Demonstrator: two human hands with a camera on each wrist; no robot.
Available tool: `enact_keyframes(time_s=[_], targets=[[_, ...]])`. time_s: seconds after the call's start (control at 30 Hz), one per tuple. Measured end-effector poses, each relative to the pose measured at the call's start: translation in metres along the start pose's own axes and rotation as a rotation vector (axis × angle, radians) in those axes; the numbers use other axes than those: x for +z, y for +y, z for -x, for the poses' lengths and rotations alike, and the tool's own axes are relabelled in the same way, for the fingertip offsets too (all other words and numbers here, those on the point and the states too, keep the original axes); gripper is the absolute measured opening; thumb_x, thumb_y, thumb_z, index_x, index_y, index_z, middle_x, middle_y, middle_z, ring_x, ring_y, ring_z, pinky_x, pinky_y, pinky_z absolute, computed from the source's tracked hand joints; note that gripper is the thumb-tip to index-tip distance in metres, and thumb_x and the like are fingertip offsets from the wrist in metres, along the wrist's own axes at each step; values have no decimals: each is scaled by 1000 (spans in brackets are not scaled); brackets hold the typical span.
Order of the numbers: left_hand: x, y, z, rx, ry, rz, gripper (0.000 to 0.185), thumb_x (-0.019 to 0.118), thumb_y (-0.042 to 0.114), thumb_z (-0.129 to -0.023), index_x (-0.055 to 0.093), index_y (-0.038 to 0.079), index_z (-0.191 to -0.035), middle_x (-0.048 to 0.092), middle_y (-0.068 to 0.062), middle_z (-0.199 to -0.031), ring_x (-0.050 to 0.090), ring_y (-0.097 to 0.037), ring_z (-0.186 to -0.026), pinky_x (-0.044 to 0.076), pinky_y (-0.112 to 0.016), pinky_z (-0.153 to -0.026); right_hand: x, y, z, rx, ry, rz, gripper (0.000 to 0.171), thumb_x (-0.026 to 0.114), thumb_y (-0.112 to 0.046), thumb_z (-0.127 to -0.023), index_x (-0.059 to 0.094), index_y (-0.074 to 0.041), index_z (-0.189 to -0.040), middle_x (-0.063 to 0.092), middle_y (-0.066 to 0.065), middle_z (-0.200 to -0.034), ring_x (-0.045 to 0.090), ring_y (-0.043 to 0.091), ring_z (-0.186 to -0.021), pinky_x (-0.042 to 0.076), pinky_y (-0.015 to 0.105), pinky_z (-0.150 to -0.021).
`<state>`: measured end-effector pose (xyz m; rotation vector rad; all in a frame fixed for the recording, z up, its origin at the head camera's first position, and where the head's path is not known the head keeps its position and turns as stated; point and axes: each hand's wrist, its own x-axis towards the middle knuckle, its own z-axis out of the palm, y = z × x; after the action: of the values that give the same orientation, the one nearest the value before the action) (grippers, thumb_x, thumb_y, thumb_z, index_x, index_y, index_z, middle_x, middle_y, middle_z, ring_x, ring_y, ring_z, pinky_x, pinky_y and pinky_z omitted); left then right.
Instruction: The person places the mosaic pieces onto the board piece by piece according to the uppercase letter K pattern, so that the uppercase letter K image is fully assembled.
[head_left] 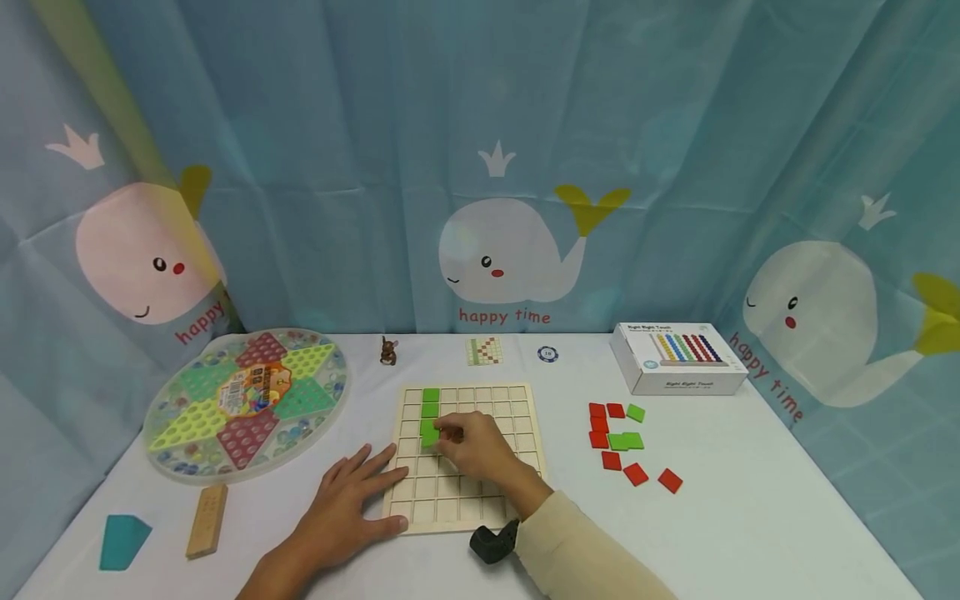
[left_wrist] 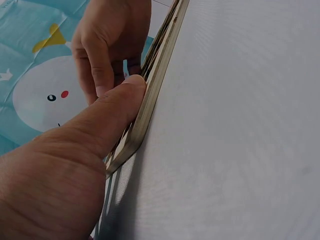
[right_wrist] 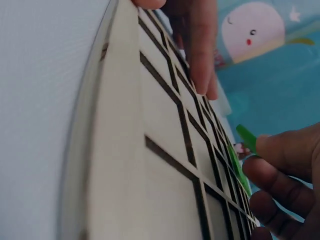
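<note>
A wooden grid board (head_left: 442, 528) lies flat on the white table. Along its second column from the left runs a line of green square tiles (head_left: 431, 409). Over that line my right hand (head_left: 480, 450) pinches a green tile (right_wrist: 245, 137), which stands tilted above the board in the right wrist view. My left hand (head_left: 337, 504) rests at the board's left edge with its fingers spread. In the left wrist view, the left thumb (left_wrist: 120, 105) lies against the board's side.
Loose red tiles (head_left: 597, 423) and green tiles (head_left: 635, 412) lie right of the board. A white box (head_left: 686, 382) sits behind them. At left are a Chinese checkers set (head_left: 202, 379), a wooden block (head_left: 206, 522) and a teal block (head_left: 122, 542). A pattern card (head_left: 483, 351) lies at the back.
</note>
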<state>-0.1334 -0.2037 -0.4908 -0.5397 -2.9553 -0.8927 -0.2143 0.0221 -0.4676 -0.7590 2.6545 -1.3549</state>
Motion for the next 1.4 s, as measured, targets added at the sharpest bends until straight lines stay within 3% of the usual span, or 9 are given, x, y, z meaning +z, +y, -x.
enact_keyframes(time_s=[0.23,0.77,1.23,1.4], targets=[[-1,1,-1,10,12,-6,69,71,63,-74,65,21,-129,41,-1,-149,22,-38,-140,12,-59,-106,4,-1,-4,54,-47,100,25,70,-11,-88,71,-6,-113,58,-13,-81,54,4,-74,47,22,-67],[0,2,1,-3,2,-2,70,71,62,-74,65,20,-129,40,0,-149,22,-37,-140,11,-58,-106,10,-1,-5,20,-73,219,25,73,-12,-86,72,-7,-111,54,-11,-79,49,5,-70,44,21,-61],[-1,3,0,1,-4,10,69,71,62,-75,64,20,-130,40,0,-150,22,-38,-140,11,-59,-106,-16,-13,3,-29,-34,159,30,72,-15,-87,70,-7,-116,60,-8,-87,51,8,-73,46,22,-62],[-1,2,1,2,-4,5,69,72,62,-74,64,20,-130,40,-1,-150,22,-38,-140,11,-59,-106,-18,-13,2,-13,-70,157,27,70,-15,-88,71,-7,-114,58,-9,-87,51,9,-73,46,24,-62]])
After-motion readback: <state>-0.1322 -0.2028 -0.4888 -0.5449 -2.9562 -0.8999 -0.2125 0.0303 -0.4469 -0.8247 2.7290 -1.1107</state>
